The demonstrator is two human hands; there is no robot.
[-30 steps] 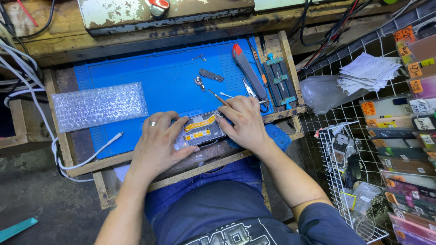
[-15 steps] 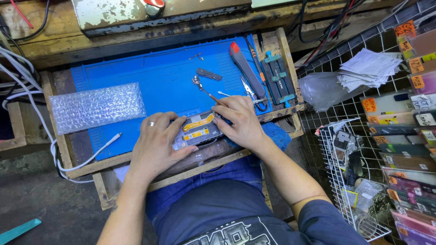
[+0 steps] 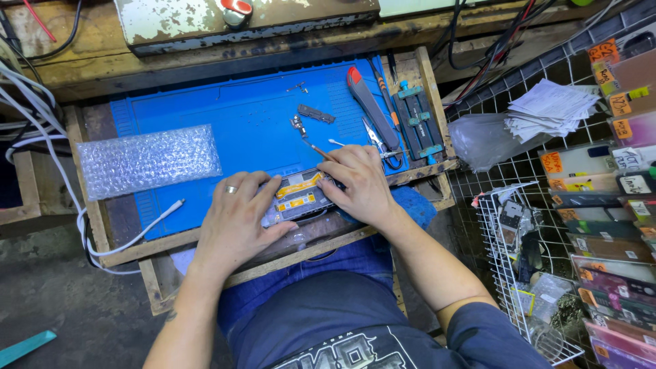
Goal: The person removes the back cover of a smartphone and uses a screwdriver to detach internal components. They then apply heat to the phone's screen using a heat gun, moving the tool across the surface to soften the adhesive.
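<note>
A person is sitting at a wooden worktop (image 3: 82,65) covered by a blue mat (image 3: 225,130), and both hands are working on an opened phone (image 3: 298,196) lying at the mat's near edge, close to the middle of the worktop's front. The left hand (image 3: 236,219), wearing a ring, is lying curled over the phone's left end, fingers pressing down on it. The right hand (image 3: 362,184) is closing around the phone's right end while pinching a thin tool (image 3: 316,148) that is pointing toward the far edge. A sheet of bubble wrap (image 3: 147,158) is lying at the mat's left edge, with a white cable (image 3: 147,229) trailing off the near left corner. A red-handled cutter (image 3: 365,99) and tweezers (image 3: 376,137) are resting near the right edge.
</note>
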